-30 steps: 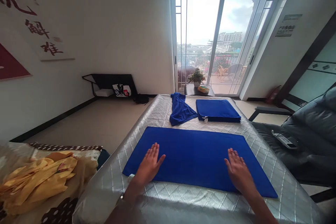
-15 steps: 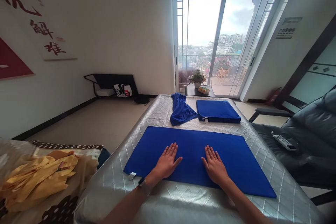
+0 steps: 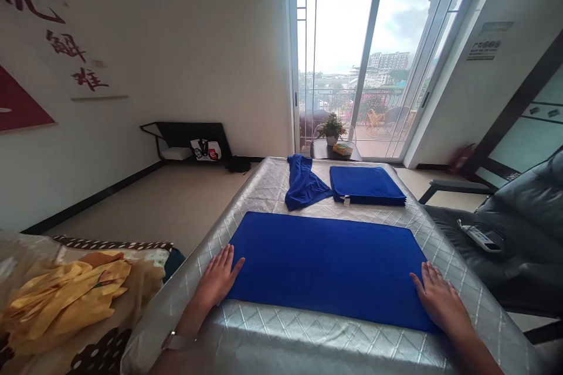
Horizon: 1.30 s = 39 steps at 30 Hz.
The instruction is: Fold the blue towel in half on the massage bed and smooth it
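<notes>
A blue towel (image 3: 325,266) lies spread flat across the silver quilted cover (image 3: 308,328) in front of me. At its left edge rests my left hand (image 3: 219,275), palm down with the fingers stretched out. Over the right edge lies my right hand (image 3: 442,296), also flat, thumb apart from the fingers. Neither hand holds anything. Beyond the towel, a crumpled blue cloth (image 3: 303,184) sits to the left of a neat stack of folded blue towels (image 3: 367,183), which has a small white tag at its front.
Yellow cloths (image 3: 65,299) are heaped at the lower left. A dark armchair (image 3: 519,246) with a light-coloured handset (image 3: 479,237) on it stands at the right. Behind the covered surface are a potted plant (image 3: 333,129) and a sliding glass door (image 3: 338,41).
My hands have slid apart from the middle of the towel, the left to its left edge and the right to its right edge. The towel stays spread out.
</notes>
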### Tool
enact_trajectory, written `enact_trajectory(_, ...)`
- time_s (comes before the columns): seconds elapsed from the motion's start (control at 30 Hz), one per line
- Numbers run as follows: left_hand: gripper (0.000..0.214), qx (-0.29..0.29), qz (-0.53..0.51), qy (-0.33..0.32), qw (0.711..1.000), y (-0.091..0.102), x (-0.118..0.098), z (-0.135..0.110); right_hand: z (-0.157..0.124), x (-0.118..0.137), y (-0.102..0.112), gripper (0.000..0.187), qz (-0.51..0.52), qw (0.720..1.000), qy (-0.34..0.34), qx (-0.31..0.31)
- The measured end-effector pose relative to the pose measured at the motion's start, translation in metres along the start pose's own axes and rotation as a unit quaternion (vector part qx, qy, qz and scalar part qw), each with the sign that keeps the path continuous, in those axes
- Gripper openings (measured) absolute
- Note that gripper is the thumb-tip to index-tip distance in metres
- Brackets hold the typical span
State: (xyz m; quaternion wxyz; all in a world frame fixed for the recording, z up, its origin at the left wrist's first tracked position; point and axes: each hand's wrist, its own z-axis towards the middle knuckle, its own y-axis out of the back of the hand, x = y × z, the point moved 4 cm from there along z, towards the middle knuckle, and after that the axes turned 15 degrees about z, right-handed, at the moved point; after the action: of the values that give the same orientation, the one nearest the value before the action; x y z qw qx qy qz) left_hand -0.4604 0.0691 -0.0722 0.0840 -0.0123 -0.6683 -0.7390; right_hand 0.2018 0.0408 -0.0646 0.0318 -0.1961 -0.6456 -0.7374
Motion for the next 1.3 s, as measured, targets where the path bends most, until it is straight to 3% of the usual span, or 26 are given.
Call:
enact_trajectory(0.07, 0.09, 0.012, -0.007, 0.001, 1.0, 0.012, -0.016, 0.006, 0.001, 0.026, 0.003, 0.084, 0.004, 1.0, 0.013, -0.012)
enact_trajectory(0.13, 0.089, 0.008, -0.025, -0.042, 0.999, 0.03, -0.049, 0.013, 0.001, 0.068, 0.003, 0.077, 0.016, 0.998, 0.063, -0.001)
enact_trajectory(0.3, 0.077, -0.015, -0.08, -0.242, 0.967, 0.077, -0.188, 0.024, 0.005, 0.204, -0.013, 0.066, 0.052, 0.979, 0.176, 0.092)
enact_trajectory(0.37, 0.072, -0.04, -0.091, -0.288, 0.952, 0.085, -0.235, 0.025, 0.008, 0.244, -0.024, 0.065, 0.065, 0.972, 0.199, 0.106)
enact_trajectory(0.47, 0.07, -0.062, -0.101, -0.299, 0.947, 0.082, -0.274, 0.026, 0.012, 0.27, -0.043, 0.061, 0.061, 0.967, 0.216, 0.119)
enact_trajectory(0.57, 0.069, -0.067, -0.098, -0.281, 0.952, 0.069, -0.282, 0.026, 0.014, 0.27, -0.057, 0.062, 0.061, 0.966, 0.218, 0.125)
enact_trajectory(0.7, 0.067, -0.07, -0.091, -0.272, 0.955, 0.058, -0.269, 0.027, 0.016, 0.261, -0.06, 0.065, 0.068, 0.969, 0.207, 0.115)
enact_trajectory(0.8, 0.071, -0.048, -0.074, -0.235, 0.968, 0.053, -0.235, 0.036, 0.023, 0.234, -0.054, 0.066, 0.05, 0.978, 0.174, 0.106)
enact_trajectory(0.93, 0.079, -0.014, -0.037, -0.137, 0.99, 0.036, -0.142, 0.052, 0.037, 0.147, -0.037, 0.069, 0.014, 0.989, 0.134, 0.061)
enact_trajectory(1.03, 0.081, -0.032, -0.012, -0.052, 0.998, 0.017, -0.063, 0.058, 0.045, 0.064, -0.022, 0.075, 0.013, 0.995, 0.092, 0.022)
enact_trajectory(1.1, 0.082, -0.042, -0.009, -0.009, 0.999, 0.005, -0.025, 0.057, 0.046, 0.022, -0.015, 0.078, 0.012, 0.997, 0.071, 0.003)
enact_trajectory(1.2, 0.083, -0.043, -0.01, -0.002, 0.999, -0.005, -0.001, 0.051, 0.046, -0.011, -0.008, 0.079, 0.013, 0.999, 0.05, 0.001)
enact_trajectory(1.3, 0.086, -0.016, -0.004, -0.003, 1.0, -0.001, 0.002, 0.051, 0.048, -0.013, -0.003, 0.075, 0.003, 0.999, 0.038, 0.006)
